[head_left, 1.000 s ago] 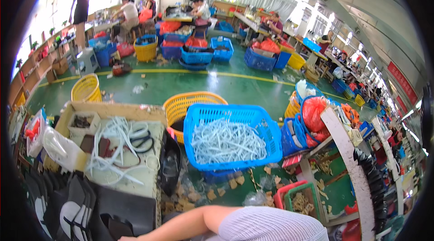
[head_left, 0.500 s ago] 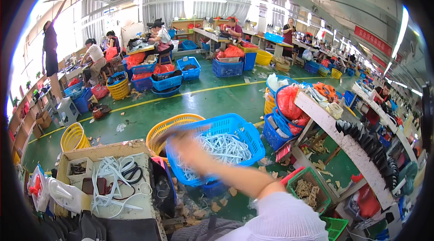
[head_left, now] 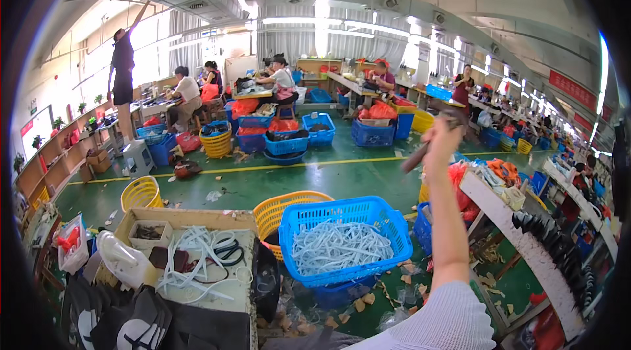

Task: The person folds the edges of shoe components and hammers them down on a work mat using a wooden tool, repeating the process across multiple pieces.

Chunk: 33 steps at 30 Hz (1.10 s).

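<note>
1. head view: the right fingers (head_left: 443, 134) are curled closed around a brown thing (head_left: 415, 158), held up at the end of an outstretched arm; the left hand is out of sight, so its state cannot be told.
2. the brown thing juts out below and left of the fingers; a dark, blurred part shows above them, and whether it is the same piece cannot be told. a firm, full wrap would probably suit such an arm's-length hold best.
3. below and left of the fingers, well apart, the blue basket (head_left: 355, 272) holds white straps (head_left: 338, 248). a path clear of its rim should avoid snagging them.
4. farther left of the fingers, past the yellow basket (head_left: 294, 200), the bench (head_left: 230, 218) carries more straps; a low sweep that way could catch their loose ends.
5. right of and below the fingers runs the white bench (head_left: 519, 245); the elbow needs room there.
6. beyond the fingers a co-worker (head_left: 463, 90) stands well back, so a tight grip seems wise.
</note>
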### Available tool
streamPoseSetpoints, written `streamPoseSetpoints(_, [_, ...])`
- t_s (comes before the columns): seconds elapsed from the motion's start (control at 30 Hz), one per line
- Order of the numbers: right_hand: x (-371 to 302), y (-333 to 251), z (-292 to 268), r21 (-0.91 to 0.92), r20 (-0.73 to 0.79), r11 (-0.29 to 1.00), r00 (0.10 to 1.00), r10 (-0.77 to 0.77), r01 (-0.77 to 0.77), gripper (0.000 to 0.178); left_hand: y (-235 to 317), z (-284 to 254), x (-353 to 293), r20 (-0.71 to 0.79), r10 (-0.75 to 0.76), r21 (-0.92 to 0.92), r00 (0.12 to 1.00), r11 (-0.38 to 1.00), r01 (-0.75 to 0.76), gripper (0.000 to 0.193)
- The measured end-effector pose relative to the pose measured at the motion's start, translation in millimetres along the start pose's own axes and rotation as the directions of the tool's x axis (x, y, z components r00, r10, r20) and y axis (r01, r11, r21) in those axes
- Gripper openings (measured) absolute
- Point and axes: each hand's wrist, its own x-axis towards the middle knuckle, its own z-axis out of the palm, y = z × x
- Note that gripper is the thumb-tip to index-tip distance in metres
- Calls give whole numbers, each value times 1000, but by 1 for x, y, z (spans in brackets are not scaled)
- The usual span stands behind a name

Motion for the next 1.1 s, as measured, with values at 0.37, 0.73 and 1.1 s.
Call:
streamPoseSetpoints(0.37, [-385, -19, 95, -275, 934, 850, -334, 126, -449, 27, 10, 5, -5, -230, 125, -96, 965, 984, -150, 11])
streamPoseSetpoints(0.73, [-492, -77, 121, -92, 520, 946, -825, -220, -310, 17, 17, 4, -17, -246, 74, -24, 966, 996, -83, 15])
streamPoseSetpoints(1.1, [-494, -114, 149, 245, 499, 889, -736, -459, -388, 23, 19, -1, -22, -143, 412, 362, 900, 868, -340, 28])
